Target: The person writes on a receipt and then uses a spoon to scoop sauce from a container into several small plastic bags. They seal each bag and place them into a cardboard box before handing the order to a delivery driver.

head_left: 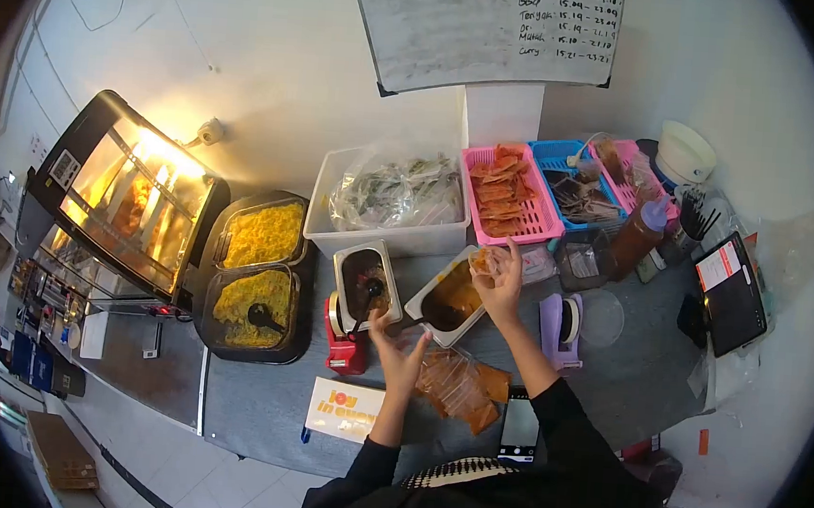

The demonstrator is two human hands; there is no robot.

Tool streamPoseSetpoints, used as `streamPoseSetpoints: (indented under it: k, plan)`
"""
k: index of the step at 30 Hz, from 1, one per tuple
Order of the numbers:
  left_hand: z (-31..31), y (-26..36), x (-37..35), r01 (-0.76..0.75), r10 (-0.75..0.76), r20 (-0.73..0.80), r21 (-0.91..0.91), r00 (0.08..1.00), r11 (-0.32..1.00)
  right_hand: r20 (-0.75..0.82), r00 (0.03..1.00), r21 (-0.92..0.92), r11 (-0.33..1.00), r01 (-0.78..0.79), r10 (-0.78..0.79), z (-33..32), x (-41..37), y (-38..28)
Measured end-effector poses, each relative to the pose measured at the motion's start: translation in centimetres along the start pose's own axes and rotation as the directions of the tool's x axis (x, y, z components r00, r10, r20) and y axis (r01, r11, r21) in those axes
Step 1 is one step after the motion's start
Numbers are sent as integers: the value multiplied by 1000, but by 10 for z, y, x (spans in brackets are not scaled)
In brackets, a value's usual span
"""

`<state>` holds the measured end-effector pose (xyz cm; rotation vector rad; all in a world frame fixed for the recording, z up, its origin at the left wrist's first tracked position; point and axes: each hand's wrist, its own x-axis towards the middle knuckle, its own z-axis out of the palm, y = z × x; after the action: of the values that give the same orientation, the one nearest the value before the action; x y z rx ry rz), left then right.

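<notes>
My right hand (504, 284) pinches a small clear plastic packet (488, 261) with orange contents, above the far edge of a metal container of orange-brown sauce (453, 301). My left hand (398, 362) is open, thumb and fingers apart, close to the near end of another metal container (341, 266). A black ladle (374, 289) stands in that second container, which holds dark sauce. Below the hands lie clear plastic bags (444, 375) over flat orange-brown packets (483, 418).
Trays of yellow food (262, 234) and a lit display warmer (137, 197) stand left. Behind are a bin of bagged items (394, 239), a pink basket of orange packets (546, 228) and a blue basket (574, 226). A purple tape dispenser (552, 335), phone (519, 427) and tablet (735, 310) sit right.
</notes>
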<state>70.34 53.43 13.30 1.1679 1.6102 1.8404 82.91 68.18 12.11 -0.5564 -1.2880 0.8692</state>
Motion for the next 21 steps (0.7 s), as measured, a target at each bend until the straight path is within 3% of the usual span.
streamPoseSetpoints:
  k: [2, 3, 6, 8, 11, 15, 18, 21]
  plan:
    - [-4, 17, 2, -106, 187, -152, 426, 971, 899, 17, 998, 0, 998, 63, -63, 3, 0, -4]
    - [-2, 17, 6, -226, 329, -224, 387, 917, 894, 37, 995, 3, 996, 91, -91, 5, 0, -4]
    - [20, 61, 36, -552, 512, 223, 464, 830, 693, 92, 979, -3, 983, 184, -183, 14, -1, -15]
    - [44, 79, 52, -594, 504, 314, 424, 804, 684, 87, 979, 45, 982, 183, -186, 21, 1, -19]
    - [62, 47, 64, -519, 389, 365, 401, 846, 755, 53, 994, 125, 989, 84, -91, 22, 5, -23]
    - [61, 42, 63, -478, 432, 218, 255, 875, 840, 125, 992, 82, 996, -15, 4, 11, 3, -35]
    - [48, 48, 63, -352, 324, 220, 104, 920, 930, 167, 970, 318, 922, -222, 176, 3, 6, -47]
    - [39, 57, 58, -393, 373, 187, 85, 909, 916, 85, 960, 149, 949, -277, 267, 0, 5, -57]
